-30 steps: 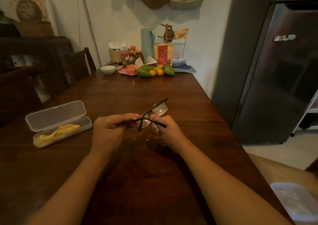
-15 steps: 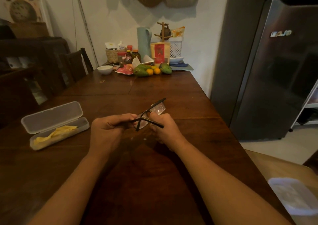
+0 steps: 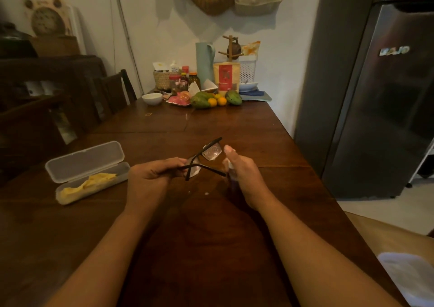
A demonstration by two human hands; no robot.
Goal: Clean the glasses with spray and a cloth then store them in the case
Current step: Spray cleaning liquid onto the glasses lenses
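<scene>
Black-framed glasses [image 3: 206, 152] are held above the dark wooden table [image 3: 211, 248], temples unfolded and crossing, the far lens speckled with droplets. My left hand [image 3: 150, 175] grips them at the near lens and frame. Just right of the glasses, my right hand [image 3: 242, 172] is closed around a small spray bottle [image 3: 231, 174], mostly hidden in the fist, whitish top showing, thumb raised. A clear plastic case [image 3: 87, 163] lies open to the left on the table, a yellow cloth [image 3: 91, 181] inside its lower half.
At the table's far end stand a white bowl [image 3: 152, 98], fruit [image 3: 212, 101], jars, a basket and a pale jug [image 3: 205, 62]. Dark chairs [image 3: 112, 92] line the left side. A steel fridge [image 3: 380, 90] stands right. A white lidded tub [image 3: 408, 276] sits lower right.
My right hand has drawn a little to the right, away from the glasses, and its thumb has lifted. The far lens now shows droplets. The left hand holds steady.
</scene>
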